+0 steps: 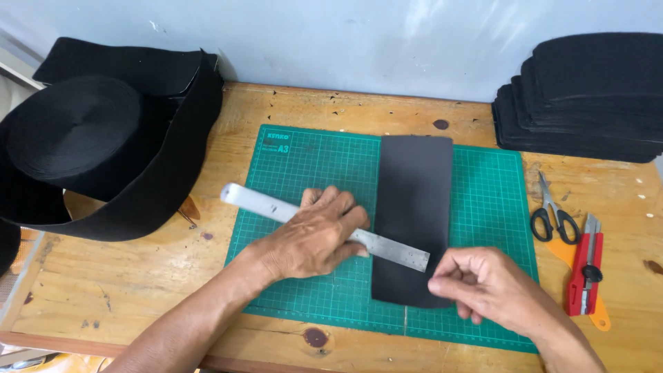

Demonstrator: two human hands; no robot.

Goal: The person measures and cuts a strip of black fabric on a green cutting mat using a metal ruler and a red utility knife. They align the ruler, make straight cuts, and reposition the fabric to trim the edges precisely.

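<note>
left hand point(319, 238) flat, pressing steel ruler point(324, 226) across black strip point(413, 217) | right hand point(483, 283) pinching strip's lower edge, probably | on green cutting mat point(311, 173)

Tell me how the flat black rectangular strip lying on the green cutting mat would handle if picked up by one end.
The black rectangular strip probably droops: it resembles the band curling off the black roll. It looks thin, so likely light. It may slide on the green cutting mat; the left hand presses the steel ruler across it.
</note>
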